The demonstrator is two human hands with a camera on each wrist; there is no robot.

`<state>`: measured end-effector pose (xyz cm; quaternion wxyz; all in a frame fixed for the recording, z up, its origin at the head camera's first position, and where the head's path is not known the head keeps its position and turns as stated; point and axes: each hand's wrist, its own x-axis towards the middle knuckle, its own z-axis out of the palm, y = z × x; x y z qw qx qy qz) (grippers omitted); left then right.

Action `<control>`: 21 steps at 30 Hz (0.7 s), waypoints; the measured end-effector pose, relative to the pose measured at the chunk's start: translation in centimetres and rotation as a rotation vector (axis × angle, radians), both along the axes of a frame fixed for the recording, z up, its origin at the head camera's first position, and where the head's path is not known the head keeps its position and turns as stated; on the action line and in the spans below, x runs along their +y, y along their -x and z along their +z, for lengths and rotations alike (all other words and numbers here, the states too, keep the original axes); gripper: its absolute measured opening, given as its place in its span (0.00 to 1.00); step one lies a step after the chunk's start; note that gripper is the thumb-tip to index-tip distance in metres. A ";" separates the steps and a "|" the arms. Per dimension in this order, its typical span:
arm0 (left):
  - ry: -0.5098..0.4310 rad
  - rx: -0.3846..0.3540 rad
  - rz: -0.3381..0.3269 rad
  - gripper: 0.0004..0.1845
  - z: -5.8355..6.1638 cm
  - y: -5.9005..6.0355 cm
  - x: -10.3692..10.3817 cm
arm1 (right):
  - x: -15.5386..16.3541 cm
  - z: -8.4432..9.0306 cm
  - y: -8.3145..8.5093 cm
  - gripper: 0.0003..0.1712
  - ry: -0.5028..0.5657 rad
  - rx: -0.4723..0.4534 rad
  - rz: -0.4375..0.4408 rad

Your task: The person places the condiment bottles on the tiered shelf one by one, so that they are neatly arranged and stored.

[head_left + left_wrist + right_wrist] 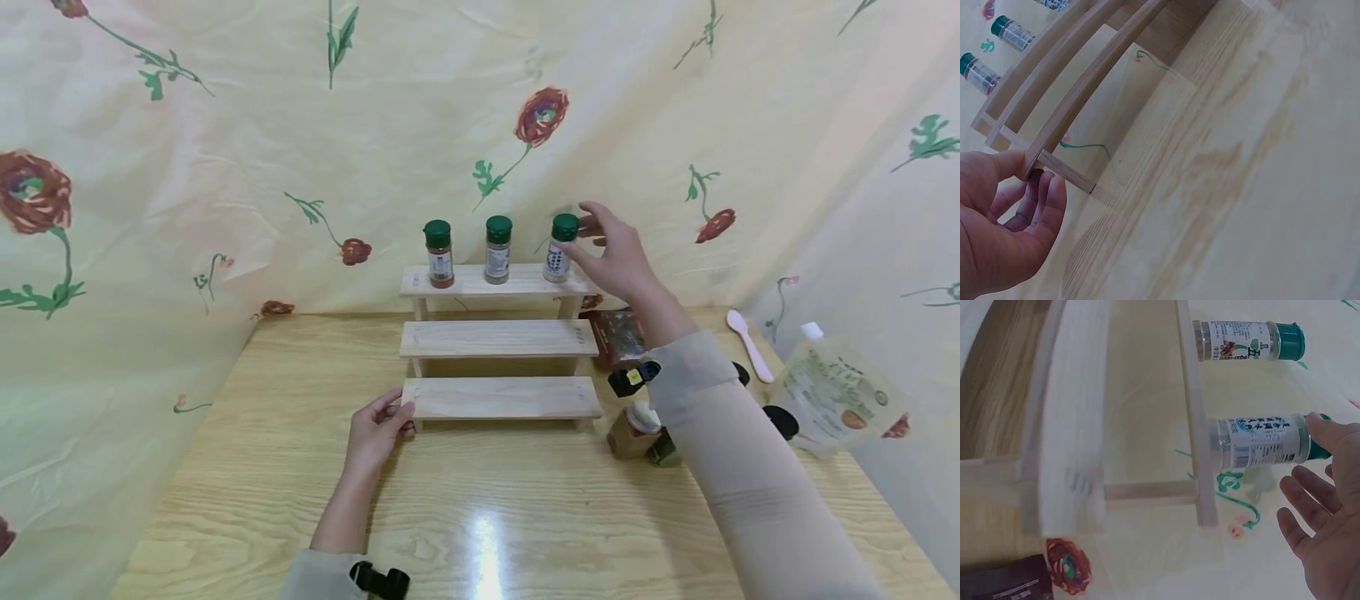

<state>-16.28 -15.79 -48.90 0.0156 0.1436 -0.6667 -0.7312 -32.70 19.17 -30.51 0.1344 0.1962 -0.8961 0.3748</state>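
My right hand [618, 254] hovers spread wide, holding nothing, beside the rightmost spice jar [561, 248] on the rack's [498, 337] top step, two more jars [468, 252] at nine o'clock, while my left hand [377, 429] grips the bottom step's left end.

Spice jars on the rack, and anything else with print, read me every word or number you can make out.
Nothing is legible.
Three green-capped spice jars: printed labels, too small and blurred.
Clear pouch: printing too blurred.
Dark packet: a line of print, unreadable.
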 end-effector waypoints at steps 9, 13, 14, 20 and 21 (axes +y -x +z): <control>-0.007 0.003 -0.015 0.23 0.1 -0.1 -0.1 | 2.0 -2.0 -1.4 0.35 0.034 0.034 -0.025; -0.004 -0.001 -0.010 0.24 0.2 -0.1 -0.1 | 2.8 -2.8 -2.1 0.33 0.042 0.046 -0.038; -0.003 -0.003 -0.009 0.24 0.1 -0.1 -0.1 | 3.0 -3.0 -2.3 0.33 0.043 0.052 -0.040; -0.007 -0.006 -0.012 0.24 -0.1 0.0 -0.2 | 4.3 -3.8 -3.5 0.31 0.024 0.086 -0.050; -0.007 -0.003 -0.011 0.24 -0.1 0.0 -0.2 | 4.5 -3.8 -3.7 0.31 0.021 0.089 -0.052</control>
